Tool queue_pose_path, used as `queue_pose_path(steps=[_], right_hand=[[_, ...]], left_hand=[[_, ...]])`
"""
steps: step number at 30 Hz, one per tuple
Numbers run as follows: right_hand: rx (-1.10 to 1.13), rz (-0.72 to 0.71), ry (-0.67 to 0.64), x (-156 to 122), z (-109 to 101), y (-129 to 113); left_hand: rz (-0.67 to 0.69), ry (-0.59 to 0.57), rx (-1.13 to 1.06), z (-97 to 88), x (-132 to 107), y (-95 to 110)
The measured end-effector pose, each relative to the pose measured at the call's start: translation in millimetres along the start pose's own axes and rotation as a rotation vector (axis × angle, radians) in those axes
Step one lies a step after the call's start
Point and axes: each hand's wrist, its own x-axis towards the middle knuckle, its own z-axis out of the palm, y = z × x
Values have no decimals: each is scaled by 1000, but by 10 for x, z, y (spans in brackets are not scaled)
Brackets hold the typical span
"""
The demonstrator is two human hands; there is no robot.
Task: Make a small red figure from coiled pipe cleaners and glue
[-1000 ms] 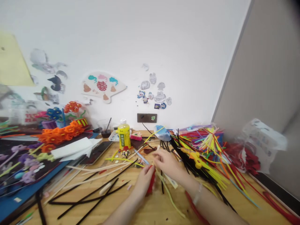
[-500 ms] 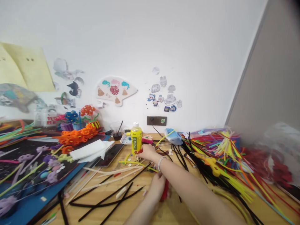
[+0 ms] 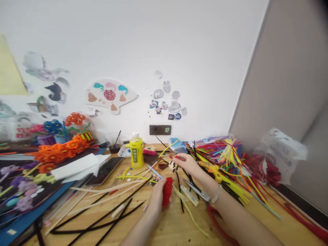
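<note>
My left hand rests on the wooden table, closed around a red fuzzy piece that stands upright in its fingers. My right hand is a little farther back and to the right, its fingers pinched on a small black-and-white piece. A bracelet sits on the right wrist. Grey scissors lie on the table just in front of the right wrist. A yellow drink bottle stands behind and to the left of both hands.
A big heap of coloured pipe cleaners fills the right side. Long black pipe cleaners and pale sticks lie at the front left. Orange pipe-cleaner flowers, white sheets and a dark tablet are on the left. A plastic bag sits at the far right.
My right hand reached left to the foot of the yellow bottle, then came back right with the small black-and-white piece pinched in it. My left hand stayed closed on the red fuzzy piece.
</note>
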Motion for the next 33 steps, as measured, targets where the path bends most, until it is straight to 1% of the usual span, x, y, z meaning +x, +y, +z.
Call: queue_pose_path(steps=[2,5,9,14,19,21,25,30,33], right_hand=[[-1,-27,27,-118,2,18],[-40,-59,21,-213,43,36],[-142,-48,55,-258,89,55],[-127,-40,88,-309,127,18],[-159,-38,147,-332,165,-17],[-195,-56,140,-341,178,-26],[-245,-96,86,-366,172,-48],[-208,-101,30,-374,107,-45],[-196,-105,32,-377,86,-49]], left_hand=[[30,-31,-8,7,-28,6],[57,-64,-1,3,-59,0],[75,-102,18,-10,-68,-1],[74,-150,37,-5,-83,9],[64,-166,49,-2,-88,1],[61,-166,47,-3,-90,-8],[55,-166,45,2,-103,-15],[56,-181,43,18,-121,-2],[52,-196,44,22,-124,2]])
